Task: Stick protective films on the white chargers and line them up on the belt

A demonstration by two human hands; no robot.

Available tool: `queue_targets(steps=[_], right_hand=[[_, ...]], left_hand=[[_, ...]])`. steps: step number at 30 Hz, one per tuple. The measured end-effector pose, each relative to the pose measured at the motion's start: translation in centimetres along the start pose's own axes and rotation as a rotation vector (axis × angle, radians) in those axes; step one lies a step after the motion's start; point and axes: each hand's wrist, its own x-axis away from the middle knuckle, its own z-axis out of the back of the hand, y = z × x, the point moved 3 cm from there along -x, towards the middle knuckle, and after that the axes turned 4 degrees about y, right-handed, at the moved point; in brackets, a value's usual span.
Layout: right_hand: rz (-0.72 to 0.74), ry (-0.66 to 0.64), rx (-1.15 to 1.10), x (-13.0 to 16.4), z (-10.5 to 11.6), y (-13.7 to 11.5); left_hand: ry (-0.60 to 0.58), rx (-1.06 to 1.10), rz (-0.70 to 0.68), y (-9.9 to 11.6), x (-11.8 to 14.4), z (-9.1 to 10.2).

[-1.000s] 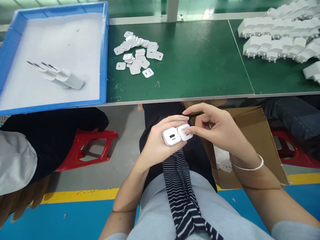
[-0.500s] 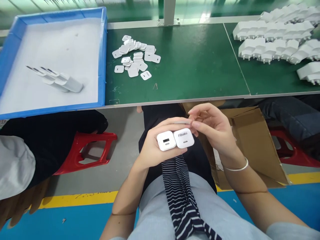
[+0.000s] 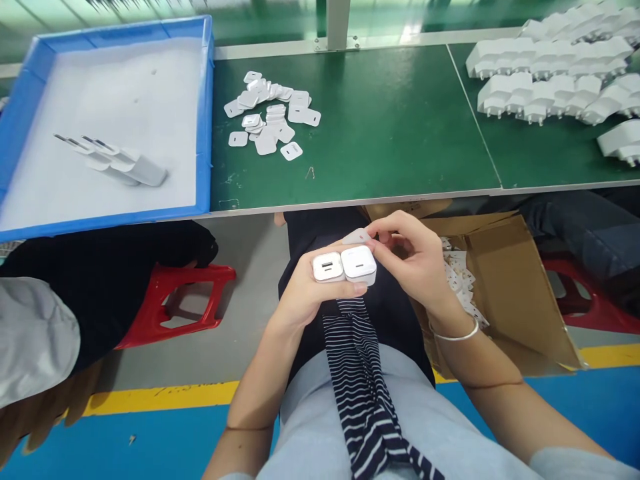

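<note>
Two white USB charger blocks sit side by side in my left hand (image 3: 307,277), gripped between the thumb below and the fingers above. The left charger (image 3: 329,267) has two ports on its face, a wide one and a narrow one. On the right charger (image 3: 360,264) a single narrow slot shows. Between thumb and forefinger my right hand (image 3: 407,250) pinches a thin white cover plate (image 3: 356,237), just above the right charger and against the fingers of my left hand. Part of the plate is hidden by my fingertips.
Loose white cover plates (image 3: 267,141) lie heaped on the green bench (image 3: 390,120). A blue tray (image 3: 204,127) at left holds a few chargers (image 3: 135,167). Rows of white chargers (image 3: 540,97) stand at right. Below is a cardboard box (image 3: 515,293) with white pieces; red stools (image 3: 175,300) flank me.
Both chargers have tilted and shifted slightly left and up. The plate, seen edge-on before, now shows its flat side. My right hand has moved left, uncovering white pieces in the box.
</note>
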Motion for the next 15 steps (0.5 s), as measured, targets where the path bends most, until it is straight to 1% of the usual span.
queue_targets(steps=[2,4,6,7,9,10,12,13,15], right_hand=[[-0.061,0.008,-0.042,-0.5,0.0,0.5],[-0.099,0.081,-0.072,-0.9,0.3,0.9],[-0.085,0.161,-0.04,-0.9,0.8,1.0],[-0.061,0.175,-0.01,-0.9,1.0,0.9],[-0.026,0.131,0.014,-0.7,1.1,0.7],[-0.032,0.087,-0.007,-0.6,1.1,0.6],[-0.094,0.023,-0.085,-0.4,1.0,0.7],[-0.14,0.022,-0.124,-0.4,1.1,0.8],[-0.227,0.067,-0.163,-0.5,1.3,1.2]], left_hand=[[0.014,-0.016,0.002,-0.1,0.0,0.0],[0.016,-0.018,0.004,-0.3,0.1,0.1],[0.008,-0.005,0.003,-0.4,0.1,0.1],[0.003,-0.001,-0.001,-0.5,0.1,0.2],[0.01,-0.018,-0.033,-0.8,0.0,0.3],[0.023,-0.039,-0.069,-0.8,0.0,0.4],[0.064,-0.117,-0.174,-0.8,-0.1,0.7],[0.087,-0.166,-0.234,-0.8,-0.2,0.7],[0.124,-0.265,-0.346,-0.7,-0.1,0.8]])
